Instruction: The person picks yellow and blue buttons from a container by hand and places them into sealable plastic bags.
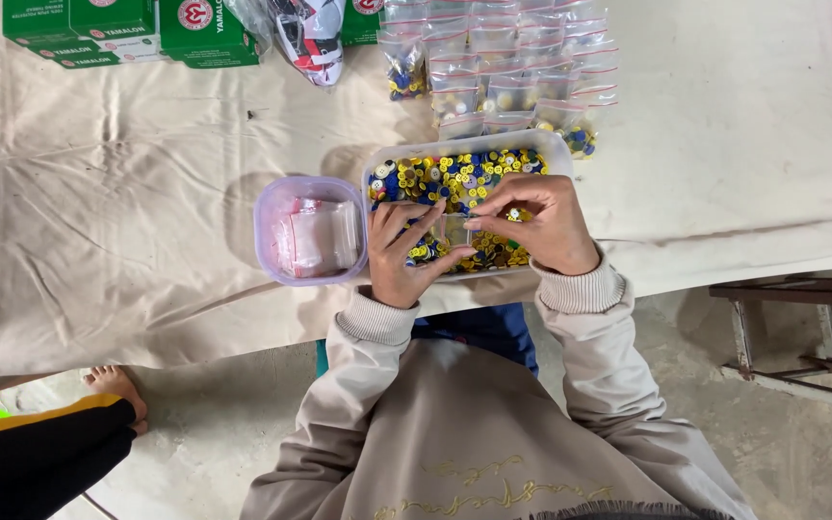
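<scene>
Table draped in pale cloth, spanning the upper view. Green boxes at far left edge; rows of filled small bags at far centre, showing part of the packing already done. Clear rectangular tray of yellow, blue and white buttons at centre, long axis left to right, still heaped, so much left to pack. Lilac tub just left of the tray, holding a stack of empty bags. Left hand over the tray's near edge, grip closed on a small clear bag, mouth apparently upward, long axis roughly upright though hard to judge. Right hand touching the bag's top, fingertips pinched together, seemingly on a button too small to make out.
</scene>
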